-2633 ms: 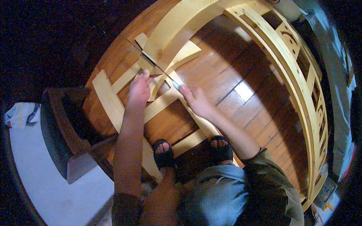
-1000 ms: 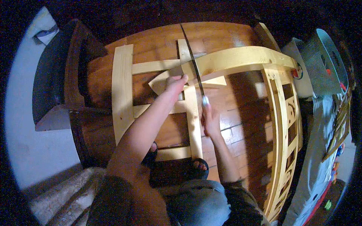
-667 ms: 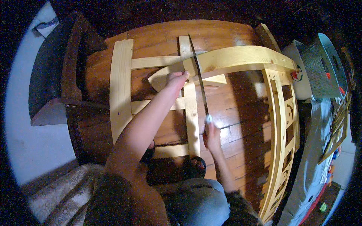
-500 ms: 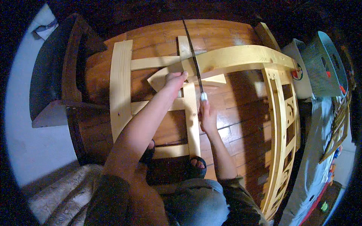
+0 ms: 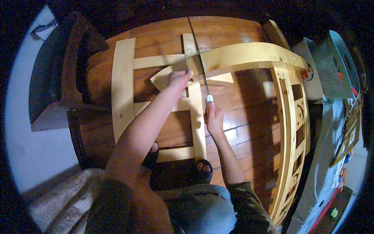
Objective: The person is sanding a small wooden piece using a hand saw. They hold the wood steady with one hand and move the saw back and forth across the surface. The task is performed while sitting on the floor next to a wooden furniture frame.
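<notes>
A long, pale wooden board (image 5: 245,55) lies across a ladder-like wooden frame (image 5: 124,74); its near-left end tapers to a point. Near that end, my left hand (image 5: 180,80) is closed on the board, thumb along its edge. My right hand (image 5: 214,118) is wrapped round the handle of a handsaw (image 5: 209,98), whose white collar shows above the fingers. The thin dark blade slants across the board just right of my left hand and reaches past its far edge. My right fingers hide most of the handle; how deep the blade sits is not visible.
On the right stands a slatted wooden bed-like frame (image 5: 286,156) with cut-out shapes, under the board's far end. Beyond it are a grey-green plastic basket (image 5: 338,78) and a pale cloth (image 5: 325,128). A dark chair (image 5: 52,74) stands left. My feet rest by the ladder-like frame.
My right hand and the saw have come slightly toward me relative to the board. My left hand keeps its grip. The whole view has shifted a little.
</notes>
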A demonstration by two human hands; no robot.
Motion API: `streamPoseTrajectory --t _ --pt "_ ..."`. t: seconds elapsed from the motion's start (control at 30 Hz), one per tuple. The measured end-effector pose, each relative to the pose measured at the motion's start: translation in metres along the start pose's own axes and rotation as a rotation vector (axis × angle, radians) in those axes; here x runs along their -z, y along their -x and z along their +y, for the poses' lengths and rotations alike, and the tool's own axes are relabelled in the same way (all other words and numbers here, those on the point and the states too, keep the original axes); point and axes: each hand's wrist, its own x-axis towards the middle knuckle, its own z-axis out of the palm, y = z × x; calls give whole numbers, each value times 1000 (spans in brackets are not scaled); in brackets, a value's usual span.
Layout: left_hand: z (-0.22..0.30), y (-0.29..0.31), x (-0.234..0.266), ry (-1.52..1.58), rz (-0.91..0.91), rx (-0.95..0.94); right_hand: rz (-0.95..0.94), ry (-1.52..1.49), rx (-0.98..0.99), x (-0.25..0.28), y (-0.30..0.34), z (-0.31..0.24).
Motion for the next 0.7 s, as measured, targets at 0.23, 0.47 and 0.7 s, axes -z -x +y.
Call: streamPoseTrajectory --t 0.23,0.47,0.7 --pt "-5 -9 18 24 -194 -46 60 -110 -156 33 159 71" --pt "-15 -22 3 6 -115 15 -27 126 -160 4 -3 -19" --pt "-10 -23 17 -19 -125 -72 18 4 -227 29 128 47"
